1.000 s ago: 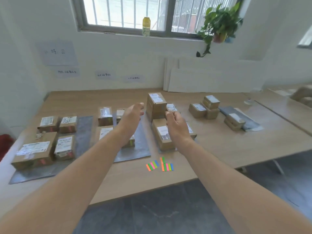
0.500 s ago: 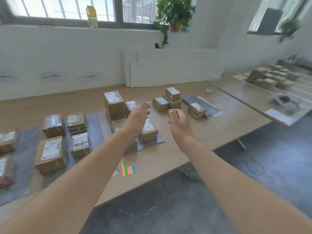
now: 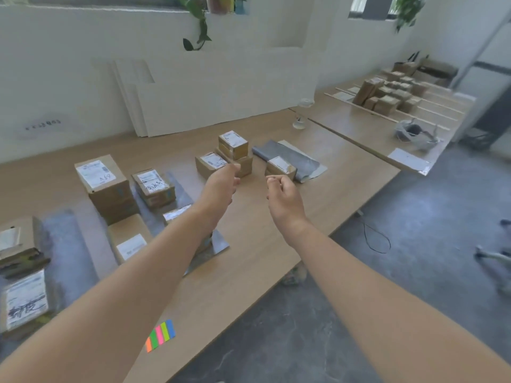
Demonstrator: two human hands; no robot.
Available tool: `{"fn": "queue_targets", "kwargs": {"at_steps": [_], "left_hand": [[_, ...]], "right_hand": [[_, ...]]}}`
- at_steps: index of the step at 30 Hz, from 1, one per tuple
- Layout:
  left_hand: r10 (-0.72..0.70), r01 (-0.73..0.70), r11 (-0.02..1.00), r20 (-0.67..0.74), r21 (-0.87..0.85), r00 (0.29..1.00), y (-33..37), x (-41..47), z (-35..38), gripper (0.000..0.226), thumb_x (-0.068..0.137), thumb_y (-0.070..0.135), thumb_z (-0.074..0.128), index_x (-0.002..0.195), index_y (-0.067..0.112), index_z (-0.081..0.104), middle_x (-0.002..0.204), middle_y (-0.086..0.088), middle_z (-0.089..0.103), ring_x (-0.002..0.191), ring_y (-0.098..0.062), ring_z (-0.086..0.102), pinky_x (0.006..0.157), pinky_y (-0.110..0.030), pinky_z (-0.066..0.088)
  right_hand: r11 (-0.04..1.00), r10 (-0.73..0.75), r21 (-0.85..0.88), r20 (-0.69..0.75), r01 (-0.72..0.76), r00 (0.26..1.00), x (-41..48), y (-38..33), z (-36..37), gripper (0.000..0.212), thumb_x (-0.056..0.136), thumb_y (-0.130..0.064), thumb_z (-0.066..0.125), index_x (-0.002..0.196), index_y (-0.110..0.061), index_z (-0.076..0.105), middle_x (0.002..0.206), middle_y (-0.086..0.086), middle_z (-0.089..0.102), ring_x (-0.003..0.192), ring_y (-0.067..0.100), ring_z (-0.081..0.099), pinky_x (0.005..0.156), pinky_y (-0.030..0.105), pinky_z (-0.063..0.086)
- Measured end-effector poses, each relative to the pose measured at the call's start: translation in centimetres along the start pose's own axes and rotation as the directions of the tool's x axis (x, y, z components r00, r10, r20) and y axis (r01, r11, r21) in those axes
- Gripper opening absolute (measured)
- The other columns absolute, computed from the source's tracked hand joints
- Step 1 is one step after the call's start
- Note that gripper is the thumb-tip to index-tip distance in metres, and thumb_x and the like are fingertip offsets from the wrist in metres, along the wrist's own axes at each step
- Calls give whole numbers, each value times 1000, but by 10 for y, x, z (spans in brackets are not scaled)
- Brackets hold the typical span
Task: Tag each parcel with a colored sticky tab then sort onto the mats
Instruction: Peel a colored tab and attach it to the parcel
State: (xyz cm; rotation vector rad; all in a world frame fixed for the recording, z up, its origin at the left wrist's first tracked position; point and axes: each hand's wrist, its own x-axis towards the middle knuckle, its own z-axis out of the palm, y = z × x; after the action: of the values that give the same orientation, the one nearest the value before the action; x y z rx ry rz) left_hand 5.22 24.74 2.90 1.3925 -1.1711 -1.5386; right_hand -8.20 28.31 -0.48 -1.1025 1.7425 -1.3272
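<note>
While neither hand holds anything, both reach out over the light wooden table (image 3: pixel 257 244) toward the loose pile.

- **Left hand** (image 3: pixel 221 186): fingers relaxed and near straight. The tips are at the edge of the low brown cardboard parcel (image 3: pixel 244 165); whether they touch it or stop just short, can't tell from this angle.
- **Right hand** (image 3: pixel 282 194): fingers loosely curled with nothing in them. It hovers just short of the single white-labelled brown parcel (image 3: pixel 279 167), which sits on the near end of the crumpled grey mat (image 3: pixel 304 161).

Hands are spread either side of the pile, so this reads as the start of the next pickup.

**Pile**
- The small labelled box (image 3: pixel 233 145) is stacked on the low parcel, and the flat labelled parcel (image 3: pixel 211 161) is just left of it.
- These three stand on bare wood, off any mat, so they are likely still to be tagged and sorted.

**Further left**
- The tall brown parcel (image 3: pixel 102 183) and the taped handwritten-label parcel (image 3: pixel 153 186) stand side by side by the middle grey mat (image 3: pixel 218 243).
- Both show blue patches on the near side, which fits one shared tab colour, so they are probably already sorted.
- More parcels sit on mats toward the left edge.

**Tabs**
- The strip of sticky tabs (image 3: pixel 160 335) (orange, green, pink, lime, blue) lies near the table's front edge, well behind both hands.
- It is parked close to the body, likely so each parcel gets brought back there for tagging.
</note>
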Motion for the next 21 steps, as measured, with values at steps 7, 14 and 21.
{"fn": "queue_targets", "kwargs": {"at_steps": [7, 14, 21], "left_hand": [[-67, 63, 996, 73, 57, 995, 5, 79, 43, 39, 99, 39, 46, 130, 19, 59, 126, 0, 62, 117, -19, 55, 108, -40, 42], [-84, 78, 992, 59, 99, 995, 1, 159, 109, 40, 99, 41, 44, 130, 20, 58, 123, 0, 60, 117, -20, 55, 108, -40, 42], [-142, 147, 985, -63, 85, 988, -14, 239, 181, 40, 102, 43, 37, 127, 21, 59, 119, -1, 57, 119, -23, 53, 111, -45, 40]], "right_hand": [[997, 78, 19, -78, -76, 994, 76, 24, -17, 19, 102, -32, 45, 111, -24, 61, 89, -7, 60, 87, 16, 56, 80, 34, 47], [992, 126, 19, -53, -125, 991, 170, 62, -46, 22, 103, -32, 46, 114, -22, 62, 89, -9, 59, 87, 13, 57, 84, 33, 47], [984, 177, 11, 33, -177, 984, 274, 107, -85, 20, 104, -28, 47, 108, -16, 62, 84, -9, 60, 75, 9, 53, 70, 28, 43]]}}
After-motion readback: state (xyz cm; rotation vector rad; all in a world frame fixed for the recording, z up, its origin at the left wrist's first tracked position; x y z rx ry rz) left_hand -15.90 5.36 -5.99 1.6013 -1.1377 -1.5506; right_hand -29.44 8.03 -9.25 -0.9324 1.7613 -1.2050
